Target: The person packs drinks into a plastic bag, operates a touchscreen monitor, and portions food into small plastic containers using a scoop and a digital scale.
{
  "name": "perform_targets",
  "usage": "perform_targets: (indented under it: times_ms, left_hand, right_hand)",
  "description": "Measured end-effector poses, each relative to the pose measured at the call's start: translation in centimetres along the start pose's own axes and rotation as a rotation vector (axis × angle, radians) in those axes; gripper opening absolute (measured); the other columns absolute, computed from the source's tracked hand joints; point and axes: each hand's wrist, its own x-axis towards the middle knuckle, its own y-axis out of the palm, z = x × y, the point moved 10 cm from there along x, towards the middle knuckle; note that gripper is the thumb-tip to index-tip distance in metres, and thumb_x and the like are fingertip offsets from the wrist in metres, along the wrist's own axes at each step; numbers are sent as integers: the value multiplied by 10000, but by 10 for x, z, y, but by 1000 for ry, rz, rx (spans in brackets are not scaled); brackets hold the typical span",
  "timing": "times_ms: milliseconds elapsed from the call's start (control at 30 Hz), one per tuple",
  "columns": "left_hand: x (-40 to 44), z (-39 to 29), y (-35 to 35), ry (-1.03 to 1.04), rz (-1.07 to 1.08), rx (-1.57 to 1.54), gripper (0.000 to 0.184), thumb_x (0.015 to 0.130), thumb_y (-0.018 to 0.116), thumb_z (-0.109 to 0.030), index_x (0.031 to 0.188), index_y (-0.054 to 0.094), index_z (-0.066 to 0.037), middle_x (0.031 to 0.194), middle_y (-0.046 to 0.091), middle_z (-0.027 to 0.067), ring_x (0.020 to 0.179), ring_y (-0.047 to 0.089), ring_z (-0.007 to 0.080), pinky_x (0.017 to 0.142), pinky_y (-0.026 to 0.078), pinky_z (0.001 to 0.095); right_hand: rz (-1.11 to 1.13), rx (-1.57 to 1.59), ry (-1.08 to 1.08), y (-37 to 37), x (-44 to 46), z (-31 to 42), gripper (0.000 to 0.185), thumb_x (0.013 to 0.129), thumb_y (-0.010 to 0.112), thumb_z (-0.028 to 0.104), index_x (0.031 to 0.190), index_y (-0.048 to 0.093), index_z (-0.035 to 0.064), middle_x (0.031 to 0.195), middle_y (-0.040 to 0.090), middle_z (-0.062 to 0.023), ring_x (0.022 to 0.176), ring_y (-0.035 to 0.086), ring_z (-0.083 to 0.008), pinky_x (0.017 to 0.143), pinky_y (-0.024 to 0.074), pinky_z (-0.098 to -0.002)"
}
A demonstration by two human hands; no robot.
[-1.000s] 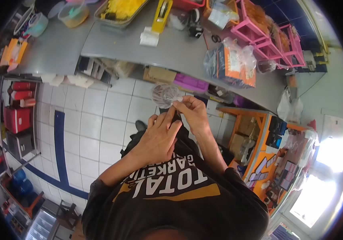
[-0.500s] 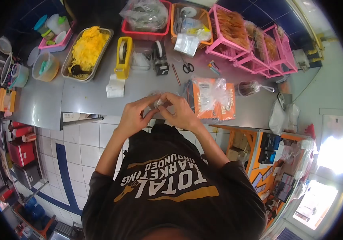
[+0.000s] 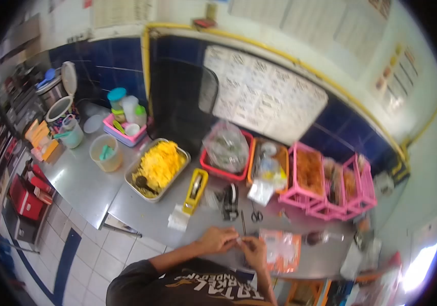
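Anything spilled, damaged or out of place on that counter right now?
No spill or damage shows, though the picture is blurred. Only mild untidiness: a white packet droops over the front rim of the orange basket, and the pink baskets sit askew to one another.

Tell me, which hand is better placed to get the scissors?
Probably the right hand: it's closer to the scissors, while the left hand is farther left. Both hands' fingers are close together, though.

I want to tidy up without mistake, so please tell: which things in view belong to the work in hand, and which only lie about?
In hand:
small pale thing, blurred, between left hand and right hand

Probably just lying about:
yellow tape dispenser
scissors
yellow food
orange packet
pink baskets
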Motion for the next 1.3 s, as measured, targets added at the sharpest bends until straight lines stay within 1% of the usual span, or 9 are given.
perform_targets:
  times_ms: [233, 300, 433, 600, 967, 1033, 1133, 1233, 1300]
  left_hand:
    - [1, -10, -2, 123, -74, 141, 178, 853, 691, -201, 988, 606, -124, 917, 593, 70, 679, 662, 304, 555, 531, 423]
    - [1, -10, 1, 142, -103, 186, 180, 832, 706, -202, 962, 605, -128, 912, 584, 60, 656, 658, 294, 543, 532, 416]
    - [-2, -15, 2, 118, -99, 317, 185, 849, 698, -220, 981, 600, -135, 957, 575, 58, 699, 672, 291, 571, 541, 415]
    - [-9, -19, 4, 182, -95, 139, 239, 850, 675, -183, 1029, 561, -75, 1012, 565, 110, 816, 642, 316, 701, 529, 434]
    - [-16, 2, 6, 26, -75, -194, 300, 878, 659, -178, 1106, 555, -14, 1006, 560, 162, 906, 597, 392, 789, 483, 470]
    - [-17, 6, 12, -222, 180, -261, 553, 917, 707, -429, 1257, 649, 3, 1318, 648, 180, 1316, 514, 422, 1110, 414, 542]
    - [-13, -46, -28, 189, -195, -82, 290, 878, 674, -183, 1094, 575, -17, 1006, 580, 183, 904, 599, 399, 817, 476, 488]
    - [-13, -25, 1, 121, -130, 26, 195, 845, 707, -187, 956, 586, -81, 891, 573, 117, 910, 645, 347, 791, 504, 482]
    - [-17, -10, 25, 87, 44, -20, 307, 874, 685, -169, 1140, 597, -43, 987, 620, 166, 884, 610, 367, 792, 461, 493]
  right_hand:
    - [-114, 209, -60, 0, 0, -18, 137, 884, 737, 34, 992, 703, -42, 879, 733, -86, 767, 689, -129, 719, 563, -273]
    - [-29, -81, 18, 5, -1, -31, 230, 970, 698, 236, 1141, 692, 83, 989, 710, -109, 943, 651, -208, 880, 518, -338]
    - [-49, -257, -56, -5, 1, -8, 200, 960, 706, 194, 1091, 688, 44, 989, 711, -81, 920, 651, -185, 838, 528, -339]
    - [98, 191, 76, 3, 12, -7, 218, 919, 753, 168, 1034, 708, -11, 944, 717, -92, 886, 650, -162, 779, 530, -310]
    - [354, -117, 147, 15, 10, -15, 272, 878, 801, 142, 1085, 715, -11, 995, 738, -106, 898, 696, -172, 797, 564, -294]
    - [380, -128, 97, 17, 13, -43, 287, 873, 811, 164, 1089, 719, 0, 985, 741, -107, 886, 697, -172, 794, 566, -299]
    - [255, -128, -80, 6, 18, -37, 246, 835, 803, 181, 1019, 732, 33, 897, 740, -95, 819, 684, -147, 752, 559, -314]
    - [239, -292, 68, 7, 15, -15, 212, 796, 735, 190, 925, 725, 21, 772, 713, -69, 713, 646, -108, 645, 523, -307]
    - [280, -383, 31, 9, 18, -20, 162, 854, 670, 174, 906, 709, 27, 765, 686, -110, 702, 638, -163, 639, 515, -343]
